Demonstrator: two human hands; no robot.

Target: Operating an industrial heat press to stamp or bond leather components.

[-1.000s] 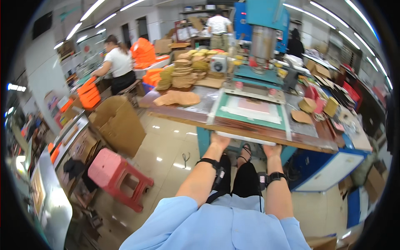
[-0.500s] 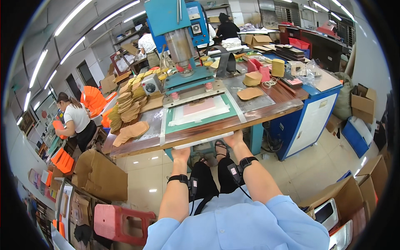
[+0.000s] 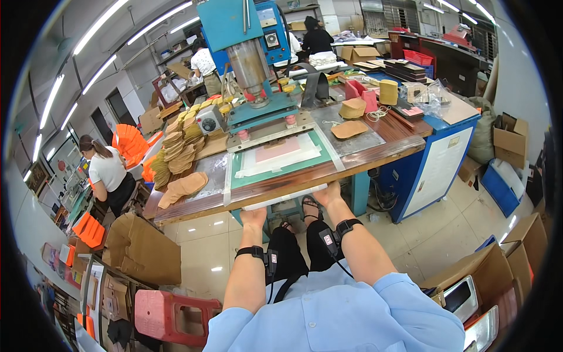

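Observation:
My left hand (image 3: pixel 253 217) is at the front edge of the wooden worktable (image 3: pixel 375 161), by the left end of a white bar (image 3: pixel 284 198) that runs along just below that edge. At the bar's right end is my right hand (image 3: pixel 329 192). The table edge hides the fingers of both hands, so I cannot tell whether they grip the bar. Above, a teal press (image 3: pixel 258 111) stands over a green mat (image 3: pixel 240 179) with white sheets and a pinkish square (image 3: pixel 277 150) on it. A tan insole-shaped piece (image 3: pixel 183 188) lies to the left.
Stacks of tan cut pieces (image 3: pixel 176 149) stand left of the press. To its right are a tan sheet (image 3: pixel 350 129), yellow pads (image 3: pixel 353 108) and a pink block (image 3: pixel 370 102). A red stool (image 3: pixel 155 317) and cardboard boxes (image 3: pixel 141 249) stand on the floor. Co-workers (image 3: pixel 108 173) are farther off.
My hands stay in place at the table edge. The view has shifted very slightly. The co-worker at the left has turned and lowered an arm.

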